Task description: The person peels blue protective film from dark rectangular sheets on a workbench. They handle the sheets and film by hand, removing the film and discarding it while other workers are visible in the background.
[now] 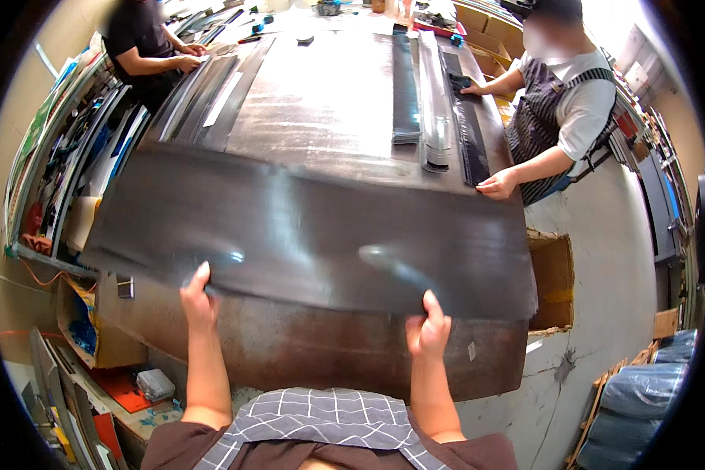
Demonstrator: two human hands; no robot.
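Note:
A wide, dark, glossy sheet (313,227) spans the near half of the work table, slightly bowed, with light glinting off it. My left hand (200,298) grips its near edge left of the middle, thumb on top. Further right along the same edge, my right hand (428,325) pinches the sheet, also with the thumb above. The fingers of both hands are hidden beneath it. Below the sheet shows the brown, worn table top (305,345). Whether the sheet's far edge rests on the table I cannot tell.
At right, a person in a striped apron (552,117) handles a black strip (468,125) beside stacked clear strips (433,102). Another person (145,47) works at far left near long strips (204,94). Cardboard boxes (552,274), a sheet rack (70,157) and wrapped rolls (634,399) stand around the table.

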